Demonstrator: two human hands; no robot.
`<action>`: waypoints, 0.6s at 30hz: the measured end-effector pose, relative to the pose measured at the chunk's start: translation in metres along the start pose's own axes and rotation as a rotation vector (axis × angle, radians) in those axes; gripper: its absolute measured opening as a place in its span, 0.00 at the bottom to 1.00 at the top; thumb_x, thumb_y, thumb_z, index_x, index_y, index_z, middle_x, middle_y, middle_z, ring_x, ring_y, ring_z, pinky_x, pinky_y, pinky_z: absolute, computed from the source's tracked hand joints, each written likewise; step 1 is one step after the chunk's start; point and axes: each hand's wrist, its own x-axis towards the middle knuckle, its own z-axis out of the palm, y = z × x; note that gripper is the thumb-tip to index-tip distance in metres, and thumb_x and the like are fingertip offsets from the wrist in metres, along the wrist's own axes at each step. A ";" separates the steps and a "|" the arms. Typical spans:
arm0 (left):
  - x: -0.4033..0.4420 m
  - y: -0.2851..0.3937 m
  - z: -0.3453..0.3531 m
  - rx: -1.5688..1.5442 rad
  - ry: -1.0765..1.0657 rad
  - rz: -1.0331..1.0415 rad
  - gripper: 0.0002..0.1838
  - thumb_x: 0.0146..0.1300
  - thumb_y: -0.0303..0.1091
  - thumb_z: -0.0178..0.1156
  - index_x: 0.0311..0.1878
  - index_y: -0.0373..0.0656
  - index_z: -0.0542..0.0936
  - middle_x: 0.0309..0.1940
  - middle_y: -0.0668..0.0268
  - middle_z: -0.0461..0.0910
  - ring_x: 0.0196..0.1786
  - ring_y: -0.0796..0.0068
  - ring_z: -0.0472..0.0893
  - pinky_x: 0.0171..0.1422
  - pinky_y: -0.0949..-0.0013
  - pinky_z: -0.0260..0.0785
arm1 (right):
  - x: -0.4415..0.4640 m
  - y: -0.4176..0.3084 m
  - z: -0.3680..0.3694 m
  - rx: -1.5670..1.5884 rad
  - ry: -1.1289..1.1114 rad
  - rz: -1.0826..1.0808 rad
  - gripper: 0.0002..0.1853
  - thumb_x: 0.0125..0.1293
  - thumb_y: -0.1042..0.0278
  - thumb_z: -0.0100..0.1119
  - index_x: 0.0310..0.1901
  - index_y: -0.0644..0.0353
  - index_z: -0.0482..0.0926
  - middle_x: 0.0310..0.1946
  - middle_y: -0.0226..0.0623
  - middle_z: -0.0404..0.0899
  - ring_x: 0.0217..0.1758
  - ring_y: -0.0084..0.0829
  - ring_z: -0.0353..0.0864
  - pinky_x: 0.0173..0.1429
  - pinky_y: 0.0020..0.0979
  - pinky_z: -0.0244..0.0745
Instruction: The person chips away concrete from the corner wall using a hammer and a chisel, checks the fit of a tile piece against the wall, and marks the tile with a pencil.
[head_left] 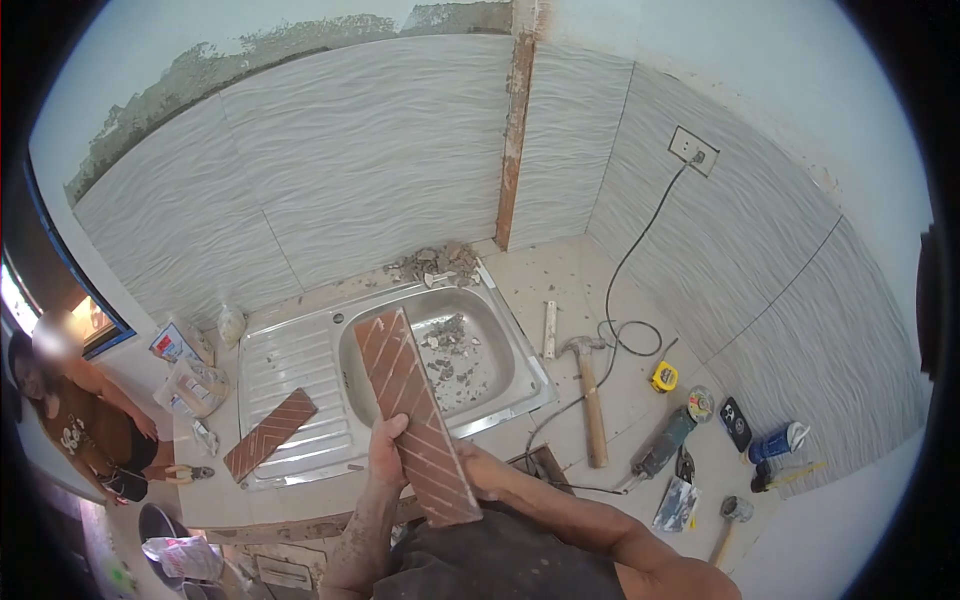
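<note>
A long reddish-brown tile strip (420,420) with pale diagonal lines is held between my two hands, its upper end over the steel sink (500,345). My left hand (388,450) grips its left edge, thumb on the face. On the right edge near the lower end is my right hand (478,472), its fingers mostly hidden behind the strip. A shorter matching piece (270,434) lies across the drainboard's front left. Grey rubble (455,350) is scattered in the basin.
Right of the sink lie a hammer (592,400), a yellow tape measure (663,376), an angle grinder (665,440) with its cord, a phone (736,424) and a mallet (735,510). Pliers (188,473) and bags (192,385) are at left. Another person (85,420) stands far left.
</note>
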 end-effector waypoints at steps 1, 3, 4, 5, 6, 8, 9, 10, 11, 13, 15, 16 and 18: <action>0.001 0.001 0.002 -0.001 0.017 0.003 0.32 0.66 0.44 0.58 0.68 0.35 0.68 0.53 0.53 0.80 0.52 0.58 0.84 0.54 0.54 0.82 | 0.000 0.000 0.001 0.034 0.112 -0.076 0.17 0.81 0.63 0.53 0.65 0.59 0.75 0.49 0.32 0.84 0.49 0.25 0.84 0.53 0.30 0.81; 0.001 -0.005 0.000 -0.007 0.039 0.000 0.33 0.67 0.42 0.58 0.71 0.37 0.66 0.55 0.54 0.79 0.56 0.58 0.83 0.58 0.51 0.80 | 0.004 0.009 -0.027 -0.028 0.263 -0.101 0.14 0.80 0.61 0.53 0.60 0.59 0.77 0.43 0.30 0.82 0.45 0.24 0.82 0.48 0.29 0.79; 0.004 -0.013 -0.004 -0.032 0.109 0.048 0.32 0.69 0.40 0.56 0.73 0.39 0.64 0.57 0.55 0.78 0.58 0.57 0.82 0.63 0.50 0.77 | 0.003 0.010 -0.041 -0.095 0.403 -0.134 0.13 0.79 0.60 0.54 0.54 0.59 0.79 0.37 0.28 0.81 0.40 0.22 0.79 0.43 0.28 0.76; 0.007 -0.016 -0.004 -0.057 0.177 0.100 0.31 0.71 0.37 0.54 0.75 0.41 0.62 0.58 0.56 0.78 0.59 0.57 0.81 0.67 0.49 0.75 | -0.005 0.000 -0.043 -0.102 0.405 -0.130 0.13 0.79 0.60 0.54 0.54 0.59 0.79 0.37 0.28 0.81 0.40 0.22 0.79 0.43 0.28 0.76; 0.011 -0.019 -0.002 -0.065 0.180 0.100 0.31 0.71 0.37 0.54 0.75 0.41 0.62 0.58 0.56 0.78 0.59 0.57 0.81 0.67 0.49 0.75 | -0.013 -0.012 -0.046 -0.156 0.514 -0.157 0.12 0.77 0.60 0.55 0.51 0.58 0.78 0.33 0.26 0.78 0.33 0.19 0.76 0.35 0.25 0.71; 0.023 -0.023 0.010 -0.139 0.231 0.230 0.27 0.74 0.33 0.50 0.75 0.42 0.62 0.60 0.57 0.77 0.62 0.58 0.79 0.69 0.49 0.72 | -0.018 -0.035 -0.049 -0.222 0.625 -0.172 0.11 0.75 0.59 0.57 0.49 0.57 0.77 0.30 0.25 0.75 0.26 0.15 0.72 0.27 0.22 0.66; 0.032 -0.025 0.015 -0.149 0.241 0.227 0.27 0.74 0.33 0.50 0.75 0.42 0.62 0.60 0.57 0.77 0.62 0.58 0.79 0.69 0.49 0.72 | -0.017 -0.045 -0.052 -0.417 0.666 -0.284 0.12 0.76 0.58 0.55 0.46 0.59 0.78 0.30 0.26 0.75 0.30 0.17 0.71 0.33 0.24 0.67; 0.046 -0.027 0.019 -0.139 0.174 0.223 0.27 0.76 0.33 0.50 0.76 0.42 0.61 0.63 0.57 0.74 0.64 0.61 0.78 0.69 0.54 0.72 | -0.015 -0.056 -0.053 -0.611 0.697 -0.396 0.14 0.77 0.56 0.54 0.44 0.61 0.78 0.29 0.27 0.74 0.34 0.19 0.71 0.39 0.27 0.68; 0.060 -0.028 0.022 -0.125 0.106 0.226 0.28 0.78 0.33 0.50 0.77 0.42 0.59 0.67 0.57 0.72 0.66 0.65 0.77 0.70 0.59 0.72 | -0.014 -0.075 -0.045 -0.626 0.710 -0.393 0.14 0.76 0.58 0.55 0.43 0.63 0.77 0.30 0.26 0.73 0.35 0.20 0.70 0.41 0.28 0.68; 0.089 -0.036 0.035 0.105 0.095 0.283 0.28 0.78 0.32 0.48 0.78 0.42 0.58 0.69 0.55 0.70 0.68 0.64 0.75 0.72 0.59 0.69 | -0.007 -0.102 -0.045 -0.641 0.675 -0.479 0.15 0.75 0.57 0.56 0.45 0.63 0.78 0.31 0.26 0.74 0.35 0.19 0.70 0.42 0.27 0.68; 0.126 -0.047 0.052 0.335 0.078 0.363 0.28 0.79 0.31 0.47 0.79 0.41 0.57 0.70 0.53 0.69 0.71 0.64 0.72 0.75 0.59 0.66 | 0.006 -0.131 -0.047 -0.621 0.655 -0.667 0.18 0.70 0.59 0.64 0.53 0.64 0.77 0.37 0.28 0.76 0.32 0.17 0.70 0.39 0.24 0.67; 0.144 -0.059 0.063 0.462 0.081 0.455 0.29 0.78 0.31 0.49 0.78 0.37 0.57 0.70 0.51 0.68 0.72 0.59 0.70 0.75 0.56 0.66 | 0.009 -0.146 -0.048 -0.636 0.637 -0.687 0.18 0.70 0.59 0.64 0.53 0.64 0.77 0.37 0.28 0.76 0.32 0.17 0.70 0.39 0.24 0.67; 0.174 -0.068 0.084 0.580 0.071 0.561 0.30 0.77 0.31 0.52 0.78 0.33 0.58 0.70 0.49 0.67 0.74 0.54 0.69 0.74 0.54 0.65 | 0.012 -0.177 -0.052 -0.847 0.650 -0.853 0.22 0.67 0.63 0.68 0.57 0.65 0.75 0.42 0.30 0.78 0.29 0.16 0.70 0.34 0.22 0.67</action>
